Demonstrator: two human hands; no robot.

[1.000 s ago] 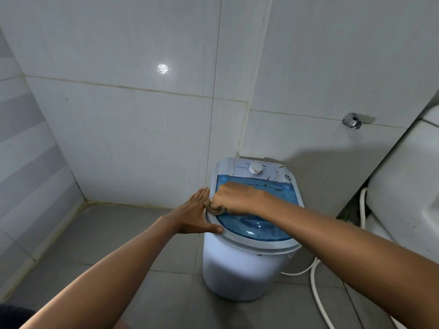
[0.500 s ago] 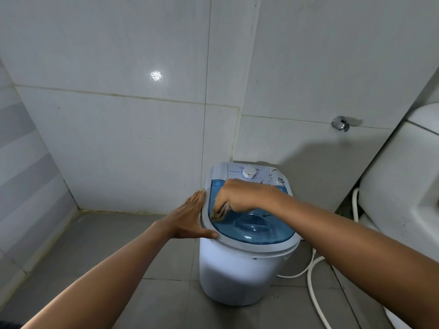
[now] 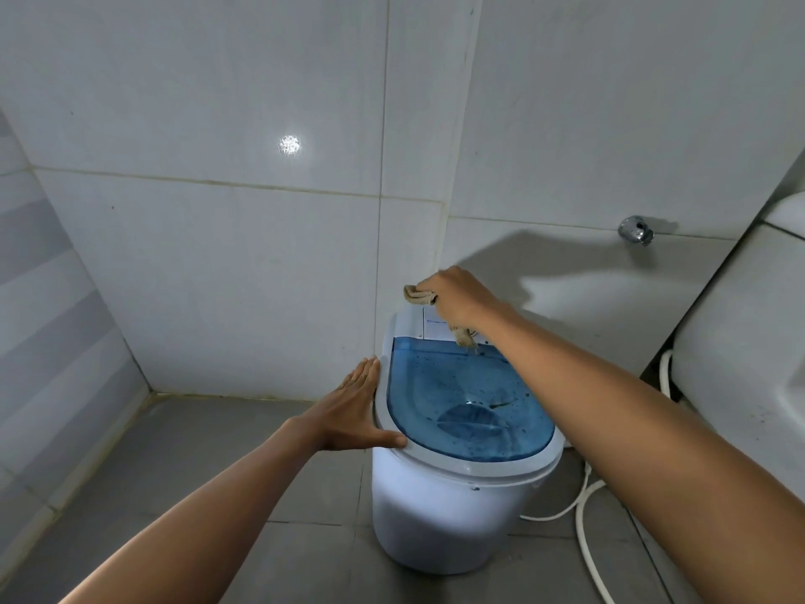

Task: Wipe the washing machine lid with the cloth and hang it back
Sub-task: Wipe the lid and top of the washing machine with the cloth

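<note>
A small white washing machine stands on the grey floor against the tiled wall. Its lid is translucent blue with a white rim and shows dark specks and drops. My right hand is lifted above the machine's back control panel, shut on a beige cloth; a loose end of the cloth hangs below the hand over the panel. My left hand lies flat and open against the lid's left rim, thumb on the front edge.
A white toilet tank stands close on the right. A chrome tap sticks out of the wall behind. A white hose lies on the floor between machine and toilet. Grey floor tiles stretch to the left.
My right hand with the cloth has left the lid's left front and risen to the back, above the control panel. My left hand stays on the left rim.
</note>
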